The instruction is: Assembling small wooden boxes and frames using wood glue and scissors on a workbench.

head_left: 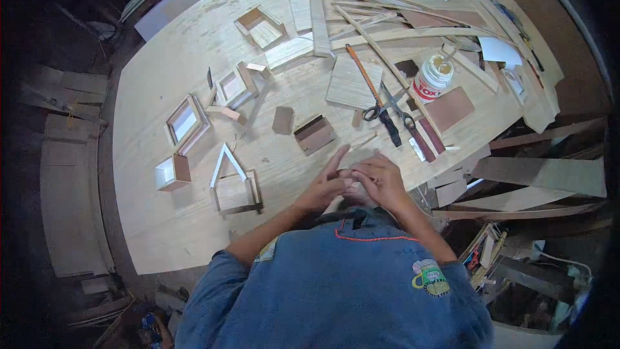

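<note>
My left hand [325,184] and my right hand [381,179] meet at the near edge of the plywood table [161,90], fingertips touching around something small that the fingers hide. The left hand's fingers stretch forward. The right hand is curled over them. Just beyond the hands lie a small brown wooden box piece [314,134], a brown wooden block [282,119] and black-handled scissors [386,110]. To the left of my hands stands a small house-shaped wooden frame [234,184].
Several small wooden frames and boxes [186,123] are spread over the table's left half. A white glue pot [433,77], a hand saw [369,87], thin wooden strips [387,32] and veneer sheets lie at the back right. Offcut boards [542,174] pile up off the right edge.
</note>
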